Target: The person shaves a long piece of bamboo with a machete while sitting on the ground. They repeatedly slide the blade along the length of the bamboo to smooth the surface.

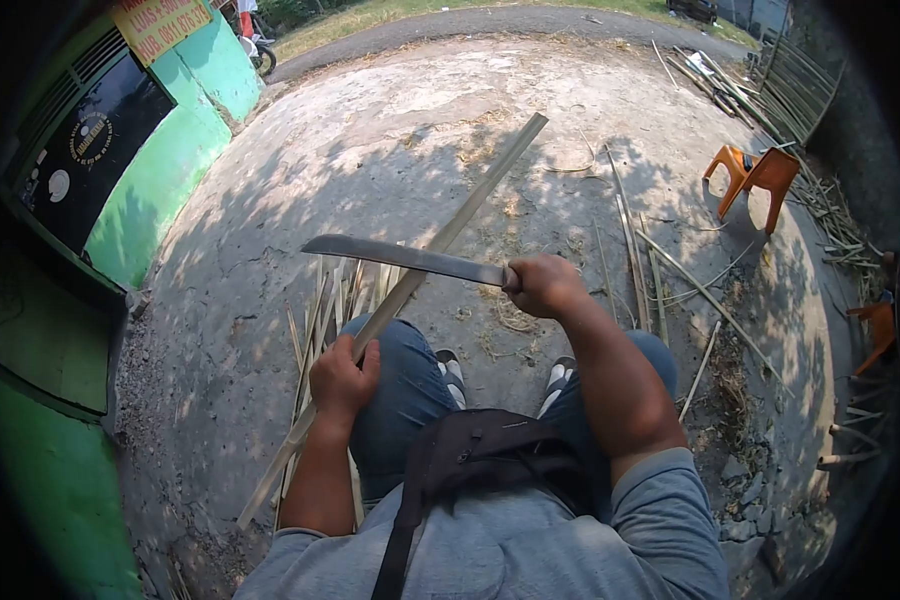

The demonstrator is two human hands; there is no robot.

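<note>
My left hand (343, 378) is closed around a long flat bamboo strip (485, 187), which slants from low on the left up to the right across my left knee. In my right hand (547, 286) is the handle of a machete (410, 257). Its broad blade points left and crosses over the strip, a little beyond my left hand. More split bamboo strips (315, 318) lie in a pile on the ground beside my left leg, partly hidden by my arm and knee.
Loose bamboo strips (630, 255) lie on the concrete to the right. Farther right stands an orange plastic chair (759, 180). Bamboo piles (835, 215) line the right-hand wall. A green wall (160, 190) runs along the left, and a black bag (490, 450) rests on my lap.
</note>
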